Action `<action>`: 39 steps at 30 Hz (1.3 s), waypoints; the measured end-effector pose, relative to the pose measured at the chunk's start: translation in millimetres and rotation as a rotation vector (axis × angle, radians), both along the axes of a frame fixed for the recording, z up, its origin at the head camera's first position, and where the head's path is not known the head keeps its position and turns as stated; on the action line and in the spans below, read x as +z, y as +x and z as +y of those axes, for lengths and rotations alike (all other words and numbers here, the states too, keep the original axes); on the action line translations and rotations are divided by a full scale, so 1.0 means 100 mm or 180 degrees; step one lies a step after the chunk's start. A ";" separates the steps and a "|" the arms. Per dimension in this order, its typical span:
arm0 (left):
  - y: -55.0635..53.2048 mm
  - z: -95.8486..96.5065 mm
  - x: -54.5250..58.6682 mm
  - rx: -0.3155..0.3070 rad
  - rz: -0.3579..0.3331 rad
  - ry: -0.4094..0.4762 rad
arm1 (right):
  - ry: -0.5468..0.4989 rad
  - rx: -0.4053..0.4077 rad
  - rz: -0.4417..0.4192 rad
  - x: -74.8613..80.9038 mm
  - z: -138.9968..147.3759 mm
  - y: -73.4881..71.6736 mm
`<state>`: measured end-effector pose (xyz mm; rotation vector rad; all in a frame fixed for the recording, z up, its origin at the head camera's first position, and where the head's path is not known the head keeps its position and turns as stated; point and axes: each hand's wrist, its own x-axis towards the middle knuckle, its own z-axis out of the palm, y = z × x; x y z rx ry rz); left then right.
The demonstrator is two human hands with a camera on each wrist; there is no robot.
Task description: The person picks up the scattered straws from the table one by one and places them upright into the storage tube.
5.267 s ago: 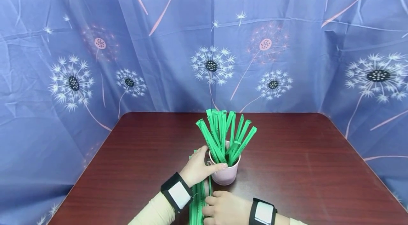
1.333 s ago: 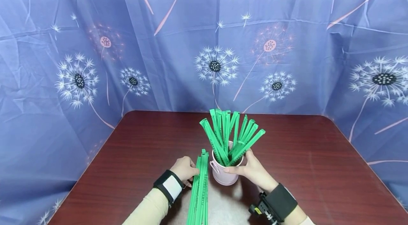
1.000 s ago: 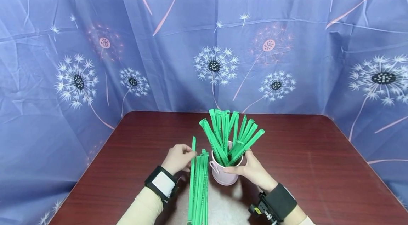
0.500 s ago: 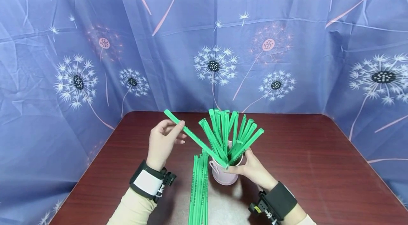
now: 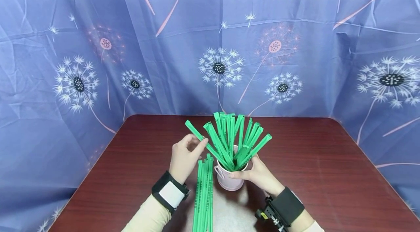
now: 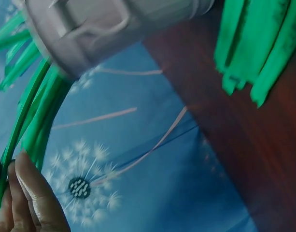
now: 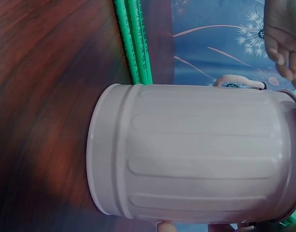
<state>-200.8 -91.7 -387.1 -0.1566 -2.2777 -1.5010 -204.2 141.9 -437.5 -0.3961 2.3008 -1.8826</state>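
My left hand (image 5: 185, 157) pinches a slim green stick packet (image 5: 194, 130) between thumb and fingers. That packet leans to the left, its lower end inside the mouth of a small pale pink bucket (image 5: 229, 182). Several similar green packets (image 5: 226, 135) fan out from the bucket. My right hand (image 5: 260, 177) grips the bucket near its rim from the right, the thumb across the front. In the right wrist view the bucket's ribbed wall (image 7: 201, 150) fills the middle. The left wrist view has the left fingers (image 6: 36, 188) at the packet, below the bucket's side handle (image 6: 109, 24).
A row of loose green packets (image 5: 203, 195) lies on the dark red-brown table (image 5: 131, 173), just left of the bucket. Behind the table hangs a blue curtain (image 5: 177, 64) with a dandelion print.
My right hand moved from the loose packets to the bucket, which my left hand let go. My left hand took one packet from the row, lifted it and brought its lower end into the bucket.
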 end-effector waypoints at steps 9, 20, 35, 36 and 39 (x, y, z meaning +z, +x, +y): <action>-0.06 0.09 -0.10 -0.0108 -0.0152 -0.0185 | 0.0053 -0.0075 -0.0028 0.00 -0.01 0.00; -0.09 0.22 -0.28 -0.0305 0.0327 -0.1135 | -0.0066 -0.0061 -0.0074 -0.05 -0.02 0.00; -0.07 -0.06 -0.48 -0.0260 -0.0523 -0.1529 | -0.0328 -0.0095 -0.0189 -0.06 -0.04 0.02; -0.07 -0.08 -0.49 -0.0294 -0.0657 -0.1665 | -0.0370 -0.0127 -0.0210 -0.06 -0.04 0.02; -0.05 -0.13 -0.56 -0.0404 -0.0926 -0.2019 | -0.0487 -0.0152 -0.0243 -0.07 -0.03 0.03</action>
